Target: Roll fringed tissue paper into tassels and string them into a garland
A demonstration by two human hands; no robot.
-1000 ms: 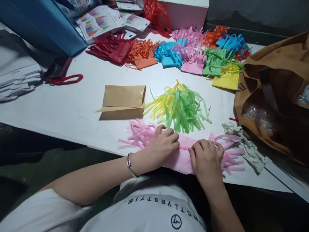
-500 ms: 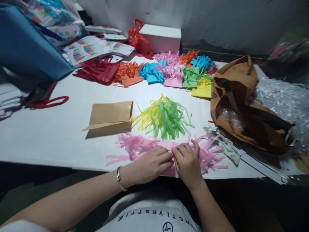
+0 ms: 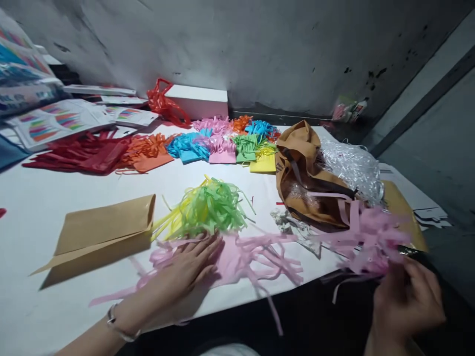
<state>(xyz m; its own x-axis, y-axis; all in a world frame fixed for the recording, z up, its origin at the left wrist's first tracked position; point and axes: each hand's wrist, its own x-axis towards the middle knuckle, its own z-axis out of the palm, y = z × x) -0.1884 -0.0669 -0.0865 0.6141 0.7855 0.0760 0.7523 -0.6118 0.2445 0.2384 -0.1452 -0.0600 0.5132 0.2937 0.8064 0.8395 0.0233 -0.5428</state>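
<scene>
A pink tissue-paper tassel sheet (image 3: pixel 227 262) lies along the front edge of the table, its cut strips spreading to both sides. My left hand (image 3: pixel 193 259) rests flat on it with the fingers stretched out. Off the table's front right side, my right hand (image 3: pixel 411 296) is closed on a second pink paper tassel (image 3: pixel 378 235), whose strips hang loose and are blurred. Just behind my left hand lies a green paper tassel (image 3: pixel 222 200) on top of a yellow paper tassel (image 3: pixel 185 207).
A folded brown paper bag (image 3: pixel 107 222) lies on the left. Several coloured tassels (image 3: pixel 222 151) line the back, beside a white box (image 3: pixel 200 101). A brown cloth bag (image 3: pixel 304 148), clear plastic strips (image 3: pixel 352 168) and a crumpled cloth (image 3: pixel 297 227) lie on the right.
My hands have come apart. The right one has swung to the right with a pink tassel, while the left now lies flat on pink paper. The view has turned rightward.
</scene>
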